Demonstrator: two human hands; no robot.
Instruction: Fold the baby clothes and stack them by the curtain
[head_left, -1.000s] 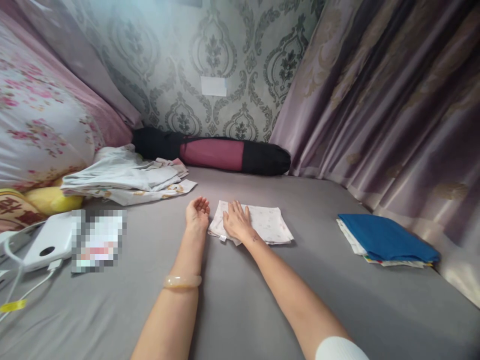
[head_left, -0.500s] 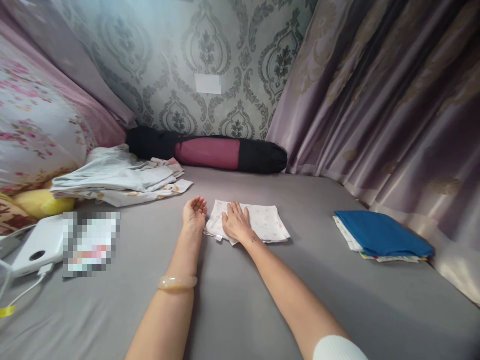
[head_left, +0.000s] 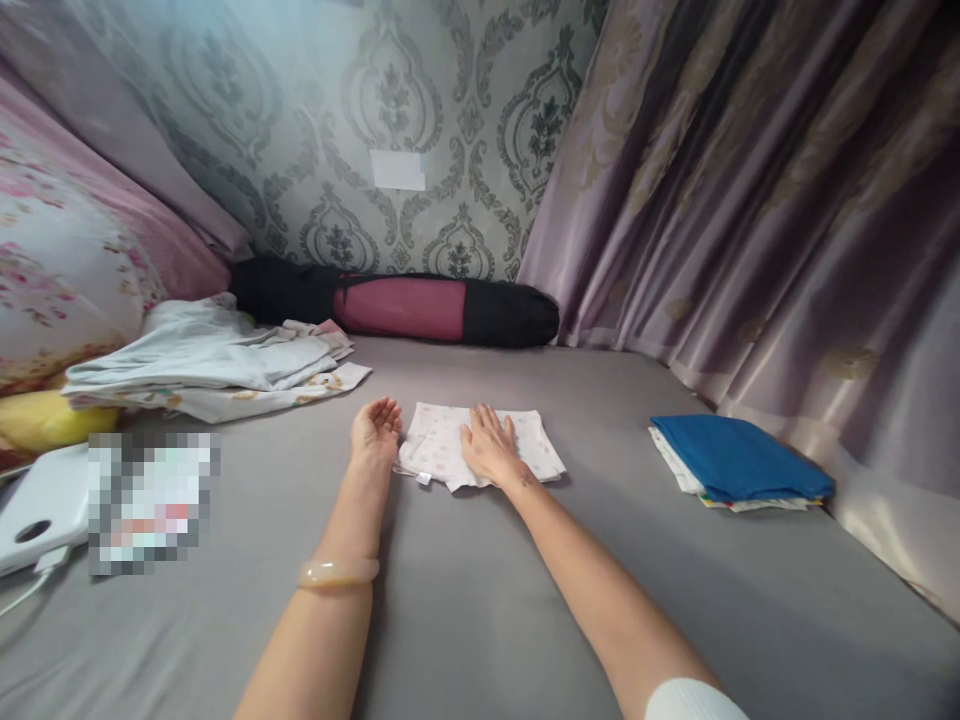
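A folded white garment with a small faint print [head_left: 435,440] lies flat on the grey bed sheet [head_left: 450,590], with a little white tag [head_left: 424,479] sticking out at its near left. My right hand [head_left: 491,445] rests palm down on its upper face, fingers outstretched. Beside the garment's left edge, my left hand [head_left: 376,432] is turned on its side, palm towards the cloth. Its fingers are loosely bent and hold nothing. Whether it touches the edge, I cannot tell.
At the right sits a folded stack with blue cloth [head_left: 739,455] on top. Pale clothes [head_left: 202,350] are heaped at the left, behind a white power bank [head_left: 52,505] with a cable and a blurred object [head_left: 154,505]. A black and maroon roll bag [head_left: 405,305] lies along the wall.
My right hand has slid to the right across the garment. My left hand stays at its left edge. The whole view has turned slightly right.
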